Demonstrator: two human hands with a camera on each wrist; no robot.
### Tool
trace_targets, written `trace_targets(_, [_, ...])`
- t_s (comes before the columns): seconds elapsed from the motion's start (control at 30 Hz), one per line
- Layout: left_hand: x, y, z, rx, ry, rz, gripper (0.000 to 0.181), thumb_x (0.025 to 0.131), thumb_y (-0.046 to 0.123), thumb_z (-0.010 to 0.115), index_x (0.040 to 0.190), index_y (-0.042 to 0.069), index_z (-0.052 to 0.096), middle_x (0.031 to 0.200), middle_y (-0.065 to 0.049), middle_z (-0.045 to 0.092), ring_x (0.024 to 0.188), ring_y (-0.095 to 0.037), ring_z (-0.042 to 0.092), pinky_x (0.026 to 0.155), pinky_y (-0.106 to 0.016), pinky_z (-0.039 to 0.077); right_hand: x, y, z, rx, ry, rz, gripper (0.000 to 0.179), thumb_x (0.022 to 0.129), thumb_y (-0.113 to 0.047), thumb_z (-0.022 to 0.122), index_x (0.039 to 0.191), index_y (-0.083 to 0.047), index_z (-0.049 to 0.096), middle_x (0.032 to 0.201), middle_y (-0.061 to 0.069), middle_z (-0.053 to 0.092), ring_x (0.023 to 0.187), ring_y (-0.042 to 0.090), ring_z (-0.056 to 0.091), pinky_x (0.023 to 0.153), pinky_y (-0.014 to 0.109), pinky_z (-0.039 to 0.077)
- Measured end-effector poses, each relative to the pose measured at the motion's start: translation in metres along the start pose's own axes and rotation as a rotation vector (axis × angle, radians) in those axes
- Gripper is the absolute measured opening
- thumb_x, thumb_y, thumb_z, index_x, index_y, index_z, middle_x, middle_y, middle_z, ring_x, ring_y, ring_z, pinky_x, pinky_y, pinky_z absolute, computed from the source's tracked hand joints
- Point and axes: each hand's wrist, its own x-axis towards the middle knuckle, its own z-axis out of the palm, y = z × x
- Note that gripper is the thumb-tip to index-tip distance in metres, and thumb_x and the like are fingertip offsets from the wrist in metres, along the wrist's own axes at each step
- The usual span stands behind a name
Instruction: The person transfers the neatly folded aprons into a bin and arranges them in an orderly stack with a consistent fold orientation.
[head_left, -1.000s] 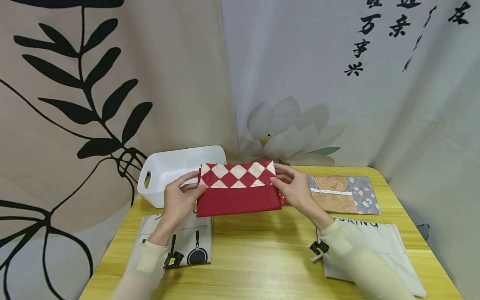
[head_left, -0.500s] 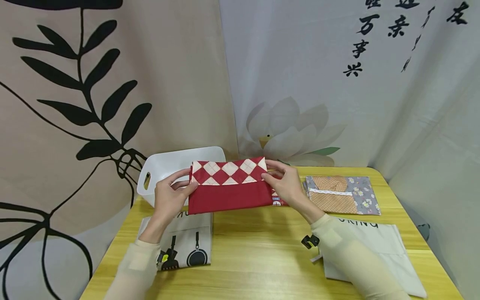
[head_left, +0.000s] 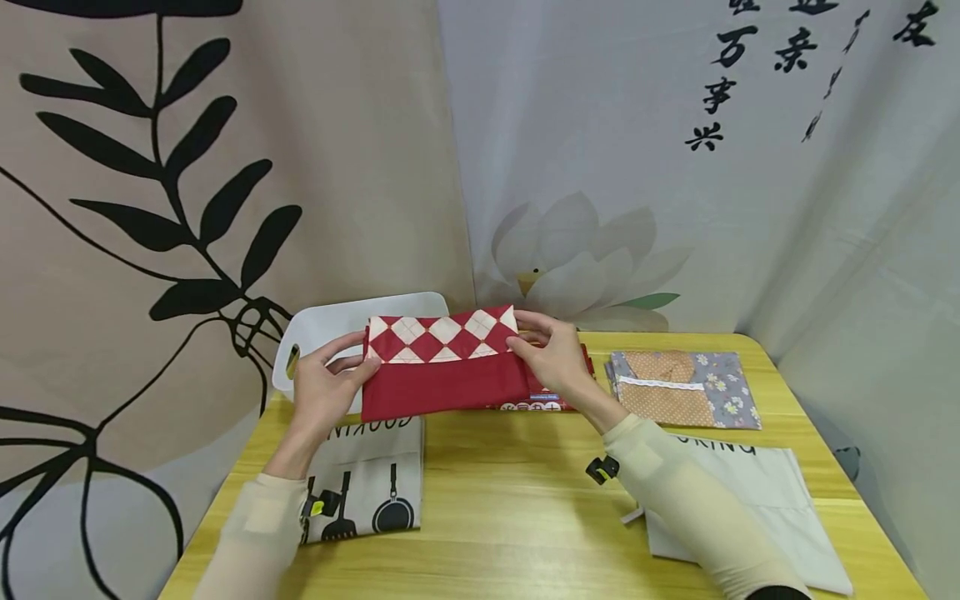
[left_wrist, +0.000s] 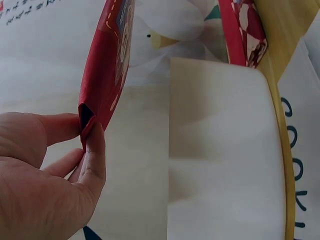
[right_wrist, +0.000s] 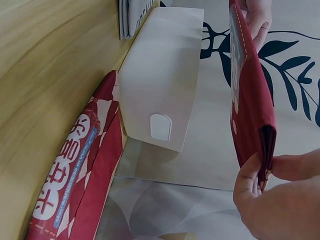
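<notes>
Both hands hold up a folded red cloth (head_left: 444, 385) with a red-and-cream diamond band along its top. My left hand (head_left: 324, 385) pinches its left end between thumb and fingers; the left wrist view shows the folded edge in that grip. At the right end my right hand (head_left: 553, 357) pinches it the same way, also seen in the right wrist view. The cloth hangs above the table, in front of a white plastic bin (head_left: 330, 333). Behind my right hand a second folded red cloth (right_wrist: 70, 175) with white characters lies on the table, partly hidden in the head view.
A folded cloth with pan prints (head_left: 375, 483) lies at front left on the wooden table (head_left: 510, 517). A grey floral and orange dotted cloth (head_left: 686, 390) lies at back right. A folded white cloth (head_left: 757, 508) is partly under the right forearm. Printed curtains hang behind.
Both hands have carried the folded red cloth left and slightly up, further in front of the white bin. More of the second red cloth now shows behind the right hand.
</notes>
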Motion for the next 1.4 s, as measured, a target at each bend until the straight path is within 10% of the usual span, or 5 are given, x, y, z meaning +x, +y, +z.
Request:
trace_targets(0.8, [0.017, -0.006, -0.029, 0.037, 0.026, -0.03, 0.06, 0.108, 0.031, 0.079, 0.164, 0.02, 0.061, 0.168, -0.016, 0.058, 0.135, -0.037, 0.073, 0.083, -0.007, 0.06, 0.028, -0.016, 0.03, -0.062, -0.001, -0.028, 0.048, 0.105, -0.012, 0.082, 0.152, -0.009, 0.071, 0.137, 0.016, 0.081, 0.13, 0.03, 0.079, 0.111, 0.047, 0.065])
trace_targets(1.4, [0.029, -0.012, -0.046, 0.048, 0.048, -0.068, 0.061, 0.109, 0.032, 0.078, 0.165, 0.021, 0.059, 0.162, -0.018, 0.065, 0.131, -0.033, 0.073, 0.082, -0.01, 0.062, 0.048, -0.022, 0.052, -0.035, -0.03, -0.014, 0.047, 0.106, -0.011, 0.08, 0.152, -0.007, 0.071, 0.136, 0.016, 0.081, 0.124, 0.03, 0.08, 0.104, 0.038, 0.067])
